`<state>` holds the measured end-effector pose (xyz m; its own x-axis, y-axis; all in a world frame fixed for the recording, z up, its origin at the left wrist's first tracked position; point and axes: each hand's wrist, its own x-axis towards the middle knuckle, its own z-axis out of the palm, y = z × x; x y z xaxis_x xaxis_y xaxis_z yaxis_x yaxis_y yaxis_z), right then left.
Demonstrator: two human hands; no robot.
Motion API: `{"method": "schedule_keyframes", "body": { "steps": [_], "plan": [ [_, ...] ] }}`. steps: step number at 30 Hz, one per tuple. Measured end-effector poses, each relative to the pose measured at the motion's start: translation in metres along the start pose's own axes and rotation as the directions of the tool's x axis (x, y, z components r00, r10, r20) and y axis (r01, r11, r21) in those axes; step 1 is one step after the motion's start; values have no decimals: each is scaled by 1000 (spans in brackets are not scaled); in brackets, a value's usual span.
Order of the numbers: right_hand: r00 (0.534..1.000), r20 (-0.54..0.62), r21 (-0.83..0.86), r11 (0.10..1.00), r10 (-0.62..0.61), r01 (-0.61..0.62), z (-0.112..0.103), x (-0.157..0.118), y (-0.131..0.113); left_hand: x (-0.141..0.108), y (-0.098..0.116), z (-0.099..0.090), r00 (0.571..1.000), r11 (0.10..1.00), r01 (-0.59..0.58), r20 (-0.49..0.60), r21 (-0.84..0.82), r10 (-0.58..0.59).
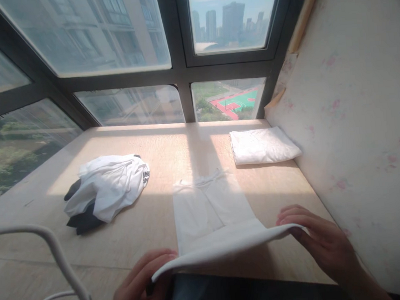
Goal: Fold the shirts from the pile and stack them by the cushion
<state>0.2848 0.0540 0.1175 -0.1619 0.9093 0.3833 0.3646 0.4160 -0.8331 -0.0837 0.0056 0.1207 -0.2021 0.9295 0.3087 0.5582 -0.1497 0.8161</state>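
Note:
A white garment [212,209] lies on the wooden surface in front of me, with what looks like a drawstring at its far edge. Its near end is raised off the wood and stretched between my two hands. At the near left corner my left hand [141,283] pinches the cloth, fingers on top and thumb below. My right hand [321,237] grips the near right corner the same way, held a little farther out. The far part of the garment rests flat, partly in sunlight.
On the left sits a crumpled white garment with black parts [108,188]. A folded white cloth [264,145] lies at the far right by the papered wall [367,144]. Windows [178,72] border the wooden surface [206,140]. A bent white tube [60,255] stands at the near left.

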Motion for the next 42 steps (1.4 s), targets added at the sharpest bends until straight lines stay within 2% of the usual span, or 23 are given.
{"method": "schedule_keyframes", "body": {
  "steps": [3, 5, 7, 9, 11, 13, 16, 19, 23, 26, 28, 31, 35, 37, 42],
  "plan": [
    [995, -70, 4, 998, 65, -65, 9, 42, 5, 34, -2, 9, 992, 1000, -23, -123, 5, 23],
    [992, -81, -9, 996, 92, -93, 22, 79, 19, 66, -15, 18, 986, 1000, -17, -163, 25, 21],
    [996, -40, -61, 994, 86, -88, 39, 119, 40, 101, -36, 32, 995, 996, 4, -101, 89, 5],
    [996, 15, -211, 974, 83, -78, 60, 152, 66, 135, -61, 49, 1000, 983, -2, -15, 186, 5],
    [992, 45, -352, 932, 115, -92, 81, 170, 90, 160, -84, 67, 1000, 967, -16, 21, 256, 11],
    [991, 55, -430, 898, 124, -89, 99, 170, 108, 170, -102, 82, 999, 950, -36, 30, 311, 28],
    [995, 83, -518, 855, 61, -10, 120, 148, 119, 160, -113, 96, 998, 923, -68, 36, 378, 59],
    [987, 161, -557, 823, -21, 109, 139, 124, 111, 134, -103, 109, 984, 858, -176, 104, 483, 143],
    [966, 259, -601, 778, -28, 184, 167, 107, 97, 104, -86, 132, 915, 714, -391, 326, 581, 235],
    [949, 315, -655, 731, 37, 189, 178, 101, 100, 96, -87, 142, 853, 680, -484, 471, 551, 225],
    [941, 329, -683, 708, 78, 180, 178, 98, 108, 95, -91, 144, 839, 677, -493, 504, 546, 205],
    [945, 308, -717, 679, 110, 155, 172, 95, 116, 94, -92, 143, 854, 669, -468, 489, 577, 175],
    [955, 275, -749, 646, 107, 144, 161, 79, 117, 78, -81, 147, 921, 661, -349, 375, 665, 110],
    [961, 257, -768, 625, 100, 141, 154, 64, 116, 65, -75, 152, 940, 662, -303, 328, 686, 90],
    [978, 177, -818, 568, 106, 87, 123, 28, 127, 41, -64, 163, 923, 678, -351, 363, 646, 132]
  ]
}}
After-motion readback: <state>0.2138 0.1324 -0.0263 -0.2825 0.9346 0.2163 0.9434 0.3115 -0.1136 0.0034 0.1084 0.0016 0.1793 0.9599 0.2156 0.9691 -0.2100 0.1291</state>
